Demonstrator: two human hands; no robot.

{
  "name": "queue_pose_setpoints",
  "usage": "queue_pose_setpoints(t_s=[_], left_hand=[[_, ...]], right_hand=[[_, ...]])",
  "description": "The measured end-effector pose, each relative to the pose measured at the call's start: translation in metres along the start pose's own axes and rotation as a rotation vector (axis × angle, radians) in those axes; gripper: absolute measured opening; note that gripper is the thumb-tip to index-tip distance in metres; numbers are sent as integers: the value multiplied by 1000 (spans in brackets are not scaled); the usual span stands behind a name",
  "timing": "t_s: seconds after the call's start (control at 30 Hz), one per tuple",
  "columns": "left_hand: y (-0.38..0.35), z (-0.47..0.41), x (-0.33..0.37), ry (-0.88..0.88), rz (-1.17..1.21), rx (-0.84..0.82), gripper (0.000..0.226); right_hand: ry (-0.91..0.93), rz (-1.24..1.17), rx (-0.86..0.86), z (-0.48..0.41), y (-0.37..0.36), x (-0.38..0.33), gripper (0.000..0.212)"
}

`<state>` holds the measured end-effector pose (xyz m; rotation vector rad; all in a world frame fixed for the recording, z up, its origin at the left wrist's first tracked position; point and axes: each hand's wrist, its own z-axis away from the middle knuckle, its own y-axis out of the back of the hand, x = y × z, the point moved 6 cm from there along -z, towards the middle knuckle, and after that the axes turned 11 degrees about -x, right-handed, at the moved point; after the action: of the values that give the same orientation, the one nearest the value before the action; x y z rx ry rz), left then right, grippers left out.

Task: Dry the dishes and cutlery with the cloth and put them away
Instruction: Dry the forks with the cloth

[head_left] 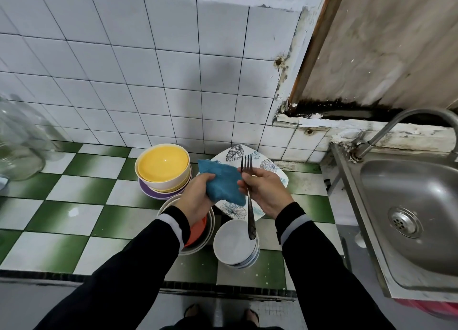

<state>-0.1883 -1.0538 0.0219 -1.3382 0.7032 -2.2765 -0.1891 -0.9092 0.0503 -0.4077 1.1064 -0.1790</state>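
Observation:
My left hand (195,197) grips a blue cloth (223,183) above the counter. My right hand (265,193) holds a metal fork (249,198) upright by its shaft, tines up, right beside the cloth. Under the hands lies a square leaf-patterned plate (269,167). A yellow bowl (162,164) sits stacked on a purple one (148,192) to the left. Near the counter's front stands a stack of white bowls (233,243), and another stack of bowls with an orange one (198,230) inside is partly hidden by my left wrist.
The green-and-white checked tile counter (74,215) stretches left, where a large clear glass jar (19,146) stands. A steel sink (409,218) with a curved tap (396,126) is at the right. White wall tiles rise behind.

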Motion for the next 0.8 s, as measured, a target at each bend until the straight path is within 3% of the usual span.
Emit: queue_pose_setpoints(t_s=[0.07, 0.2, 0.3, 0.63, 0.73, 0.8], left_hand=[[-5, 1, -1, 1, 15, -27, 27], [-14, 2, -2, 46, -9, -107, 29], [-15, 2, 3, 56, -15, -122, 31], [-5, 1, 21, 8, 7, -83, 26], [0, 0, 25, -38, 40, -42, 33], [3, 0, 24, -37, 52, -10, 34]], right_hand=[[-6, 72, 41, 2, -1, 0, 11], [37, 209, 94, 0, 0, 6, 36], [27, 316, 115, -1, 6, 9, 41], [-32, 529, 92, 0, 25, 9, 25], [52, 558, 123, 2, 27, 3, 15], [167, 577, 152, 1, 25, -3, 21]])
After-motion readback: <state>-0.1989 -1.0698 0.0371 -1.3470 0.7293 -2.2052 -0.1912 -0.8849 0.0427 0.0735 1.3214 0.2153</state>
